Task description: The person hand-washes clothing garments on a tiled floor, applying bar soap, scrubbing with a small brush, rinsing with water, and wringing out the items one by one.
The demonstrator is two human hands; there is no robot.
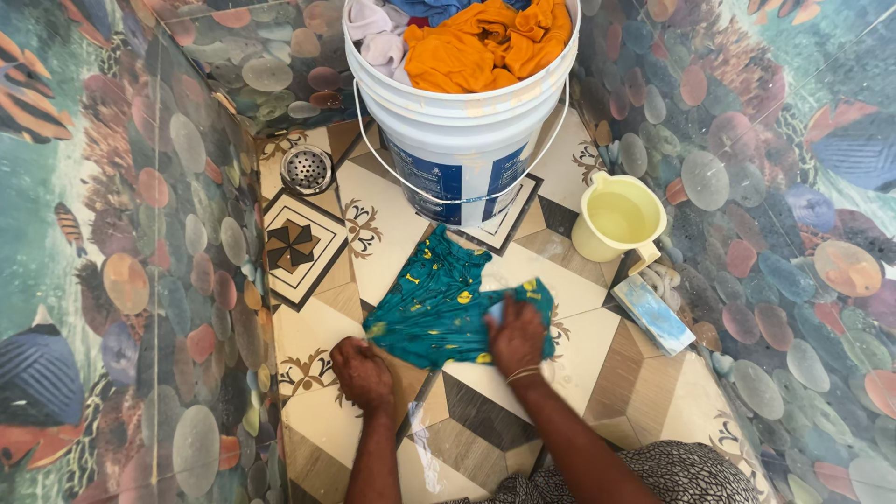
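Note:
A small teal garment (439, 299) with yellow prints lies spread flat on the patterned floor tiles. My right hand (516, 336) presses down on its right part, closed around a pale blue object, seemingly a soap bar, that barely shows at the fingers. My left hand (362, 373) rests as a fist on the floor at the garment's lower left edge, touching the cloth's corner.
A white bucket (462, 140) full of orange, white and blue clothes stands just beyond the garment. A yellow mug (616, 219) of water and a pale blue scrubbing brush (651, 313) sit at the right. A metal floor drain (306, 169) lies far left. Pebble-and-fish patterned walls close in both sides.

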